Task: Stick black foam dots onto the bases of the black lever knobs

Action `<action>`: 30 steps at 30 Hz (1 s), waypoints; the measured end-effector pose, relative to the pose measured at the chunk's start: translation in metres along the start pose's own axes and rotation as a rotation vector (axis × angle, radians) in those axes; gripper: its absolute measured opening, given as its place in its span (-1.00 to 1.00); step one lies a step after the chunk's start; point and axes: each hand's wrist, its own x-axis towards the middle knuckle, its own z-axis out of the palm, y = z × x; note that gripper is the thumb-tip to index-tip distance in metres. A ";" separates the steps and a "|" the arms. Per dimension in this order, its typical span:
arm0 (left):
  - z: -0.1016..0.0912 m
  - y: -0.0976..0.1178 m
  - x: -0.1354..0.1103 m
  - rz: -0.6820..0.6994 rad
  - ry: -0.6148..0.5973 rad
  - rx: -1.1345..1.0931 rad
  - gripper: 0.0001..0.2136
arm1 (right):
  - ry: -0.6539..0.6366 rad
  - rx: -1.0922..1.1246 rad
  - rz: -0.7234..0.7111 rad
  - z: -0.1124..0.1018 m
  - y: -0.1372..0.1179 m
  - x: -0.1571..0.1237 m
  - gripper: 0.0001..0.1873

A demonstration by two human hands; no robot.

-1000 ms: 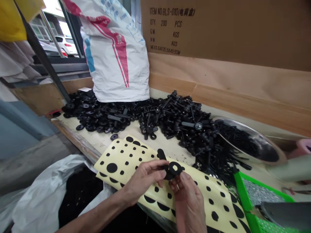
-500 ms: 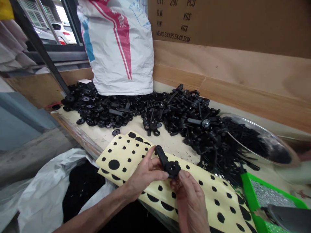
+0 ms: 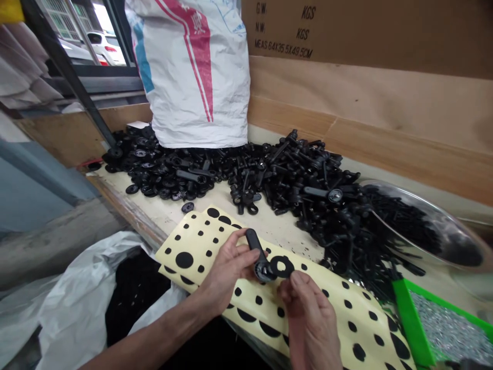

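My left hand (image 3: pixel 226 268) grips a black plastic crank handle (image 3: pixel 252 243), its arm pointing up and away from me and its round, hollow end towards me. Between the thumb and fingertips of my right hand (image 3: pixel 314 311) is a flat black ring (image 3: pixel 288 272) with a hole in its middle. The ring is just right of the handle's round end; whether their edges touch I cannot tell. Both hands are above a pale yellow sheet (image 3: pixel 210 240) with black dots and larger round black shapes.
Piles of black plastic parts (image 3: pixel 308 174) spread across the table behind the sheet, below a white sack (image 3: pixel 188 77). To the right are a metal bowl (image 3: pixel 454 234) of thin black pieces and a green tray (image 3: pixel 414 321) of small shiny parts. An opened bag (image 3: pixel 77 288) lies lower left.
The ring, earlier lying over the handle's round end, is now off to its right in my right hand. My left thumb has moved up onto the handle's arm. The view has shifted slightly.
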 end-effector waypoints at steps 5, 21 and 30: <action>0.005 0.004 -0.001 0.044 0.064 0.067 -0.51 | -0.007 -0.121 0.012 0.001 0.003 -0.006 -0.64; 0.011 0.005 -0.003 0.079 0.080 0.069 -0.53 | 0.038 -0.215 -0.016 -0.005 0.019 0.000 -0.63; 0.009 0.004 -0.001 0.091 0.079 0.080 -0.51 | 0.035 -0.261 0.005 -0.006 0.017 0.002 -0.64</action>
